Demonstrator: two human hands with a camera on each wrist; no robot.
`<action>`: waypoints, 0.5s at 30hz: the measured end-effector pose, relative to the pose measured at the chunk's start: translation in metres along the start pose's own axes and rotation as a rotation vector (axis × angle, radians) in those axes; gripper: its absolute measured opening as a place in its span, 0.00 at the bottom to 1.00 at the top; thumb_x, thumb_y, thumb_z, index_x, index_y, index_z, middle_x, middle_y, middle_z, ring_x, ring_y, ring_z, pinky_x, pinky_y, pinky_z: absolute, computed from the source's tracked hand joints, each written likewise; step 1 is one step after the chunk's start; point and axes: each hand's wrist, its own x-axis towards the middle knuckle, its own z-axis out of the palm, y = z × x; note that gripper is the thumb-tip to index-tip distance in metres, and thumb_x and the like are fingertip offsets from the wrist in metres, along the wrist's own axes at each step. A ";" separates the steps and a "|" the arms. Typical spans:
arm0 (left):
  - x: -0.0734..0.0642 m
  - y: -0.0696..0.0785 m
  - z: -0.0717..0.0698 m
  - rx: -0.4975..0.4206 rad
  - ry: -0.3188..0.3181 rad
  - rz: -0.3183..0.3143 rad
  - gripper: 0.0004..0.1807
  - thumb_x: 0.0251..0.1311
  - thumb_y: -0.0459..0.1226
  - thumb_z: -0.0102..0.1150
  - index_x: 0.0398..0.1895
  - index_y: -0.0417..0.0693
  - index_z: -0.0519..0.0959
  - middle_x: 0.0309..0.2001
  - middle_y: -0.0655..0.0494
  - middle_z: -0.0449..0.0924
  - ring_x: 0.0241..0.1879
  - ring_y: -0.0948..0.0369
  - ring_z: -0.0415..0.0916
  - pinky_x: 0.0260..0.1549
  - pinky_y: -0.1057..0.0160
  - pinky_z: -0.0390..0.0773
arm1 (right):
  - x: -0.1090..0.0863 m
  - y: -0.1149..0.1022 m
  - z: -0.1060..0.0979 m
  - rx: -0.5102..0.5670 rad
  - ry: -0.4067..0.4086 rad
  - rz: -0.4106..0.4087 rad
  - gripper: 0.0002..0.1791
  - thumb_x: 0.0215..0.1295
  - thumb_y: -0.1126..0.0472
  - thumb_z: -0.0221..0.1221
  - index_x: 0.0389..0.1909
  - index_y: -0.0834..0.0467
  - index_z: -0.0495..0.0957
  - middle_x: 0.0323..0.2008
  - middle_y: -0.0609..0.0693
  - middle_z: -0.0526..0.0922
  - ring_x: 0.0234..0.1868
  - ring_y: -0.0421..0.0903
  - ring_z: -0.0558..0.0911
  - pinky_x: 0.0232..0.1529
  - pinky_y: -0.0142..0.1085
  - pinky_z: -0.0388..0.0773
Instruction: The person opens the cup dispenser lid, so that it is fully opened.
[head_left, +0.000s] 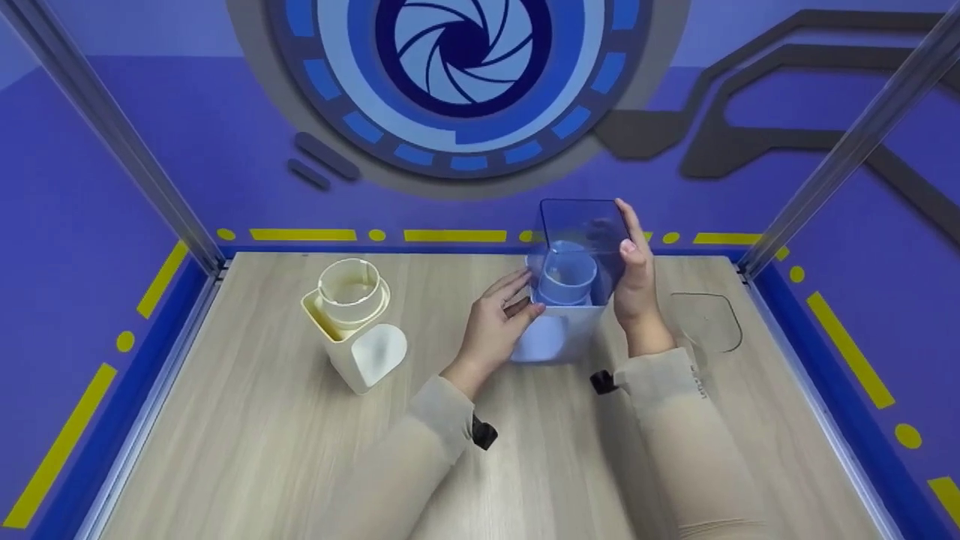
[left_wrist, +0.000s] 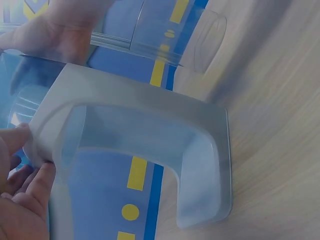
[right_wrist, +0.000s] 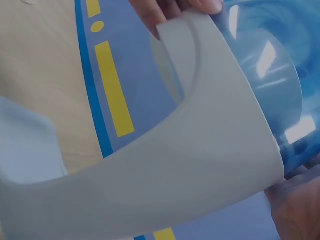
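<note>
A light-blue dispenser base (head_left: 556, 334) with a scooped opening is held up in front of me, close over the table. My left hand (head_left: 499, 319) pinches its left edge near the rim, thumb in front, as the right wrist view also shows. Set upside-down-bucket fashion over its top is a see-through blue tank (head_left: 583, 217), and a round collar (head_left: 568, 277) shows through the tank wall. My right hand (head_left: 637, 289) grips the tank's right side, fingers along the far edge and thumb towards me. In the left wrist view the base's curved cut-out (left_wrist: 135, 127) faces the camera.
To the left stands a cream dispenser base (head_left: 349, 375) with a round collar (head_left: 350, 292) in its top. A clear colourless tank (head_left: 709, 322) is on the table (head_left: 247, 450) at the right. Blue walls and metal posts (head_left: 847, 142) bound the table.
</note>
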 end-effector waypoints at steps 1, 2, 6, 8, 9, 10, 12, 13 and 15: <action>-0.002 0.001 0.001 0.010 0.001 0.008 0.35 0.74 0.34 0.75 0.81 0.35 0.74 0.84 0.41 0.72 0.82 0.46 0.74 0.78 0.62 0.79 | 0.000 -0.001 -0.001 0.034 -0.021 0.004 0.48 0.73 0.37 0.62 0.88 0.53 0.65 0.66 0.55 0.87 0.63 0.47 0.87 0.66 0.37 0.86; -0.004 0.002 0.001 0.022 0.002 0.014 0.38 0.73 0.35 0.77 0.82 0.36 0.74 0.84 0.42 0.71 0.83 0.47 0.73 0.81 0.60 0.77 | -0.001 -0.002 -0.002 0.058 -0.043 0.009 0.47 0.74 0.37 0.61 0.88 0.53 0.65 0.66 0.53 0.87 0.62 0.46 0.87 0.65 0.36 0.87; -0.011 0.006 0.002 0.083 0.008 -0.007 0.53 0.64 0.42 0.85 0.89 0.44 0.65 0.89 0.48 0.63 0.89 0.49 0.62 0.89 0.52 0.67 | -0.003 -0.006 -0.005 0.165 -0.147 0.028 0.46 0.76 0.37 0.58 0.88 0.55 0.63 0.66 0.51 0.88 0.63 0.45 0.88 0.66 0.36 0.88; -0.014 0.009 0.002 0.116 0.004 -0.037 0.62 0.59 0.47 0.89 0.92 0.50 0.60 0.92 0.53 0.57 0.91 0.50 0.57 0.91 0.47 0.64 | -0.004 -0.007 -0.006 0.220 -0.200 0.040 0.45 0.77 0.37 0.56 0.88 0.55 0.63 0.67 0.51 0.88 0.64 0.45 0.88 0.69 0.36 0.88; -0.014 0.010 0.001 0.133 -0.001 -0.052 0.65 0.56 0.49 0.90 0.93 0.53 0.57 0.93 0.55 0.54 0.92 0.51 0.55 0.91 0.44 0.63 | -0.004 -0.008 -0.006 0.253 -0.223 0.048 0.45 0.77 0.38 0.56 0.88 0.56 0.64 0.67 0.52 0.88 0.65 0.45 0.88 0.70 0.36 0.87; -0.015 0.011 0.001 0.148 -0.007 -0.064 0.68 0.54 0.50 0.91 0.94 0.56 0.56 0.93 0.57 0.52 0.92 0.51 0.54 0.91 0.42 0.62 | -0.004 -0.009 -0.006 0.279 -0.240 0.056 0.45 0.77 0.38 0.56 0.87 0.56 0.65 0.67 0.52 0.88 0.65 0.46 0.88 0.71 0.37 0.86; -0.016 0.013 0.000 0.172 -0.029 -0.076 0.73 0.51 0.52 0.92 0.95 0.61 0.52 0.94 0.59 0.49 0.93 0.52 0.51 0.91 0.39 0.61 | -0.004 -0.009 -0.006 0.304 -0.262 0.072 0.44 0.77 0.38 0.57 0.86 0.55 0.67 0.67 0.51 0.89 0.66 0.45 0.88 0.72 0.37 0.86; -0.016 0.014 -0.001 0.179 -0.040 -0.080 0.74 0.50 0.53 0.93 0.95 0.62 0.52 0.94 0.59 0.49 0.93 0.51 0.50 0.91 0.39 0.61 | -0.005 -0.009 -0.005 0.308 -0.268 0.080 0.43 0.76 0.38 0.56 0.86 0.54 0.68 0.67 0.51 0.89 0.66 0.45 0.88 0.73 0.36 0.85; -0.017 0.015 -0.002 0.187 -0.060 -0.083 0.74 0.49 0.52 0.93 0.95 0.62 0.51 0.94 0.58 0.50 0.93 0.51 0.51 0.91 0.39 0.61 | -0.005 -0.008 -0.004 0.304 -0.274 0.093 0.42 0.75 0.37 0.56 0.85 0.52 0.71 0.66 0.49 0.90 0.66 0.44 0.88 0.72 0.36 0.85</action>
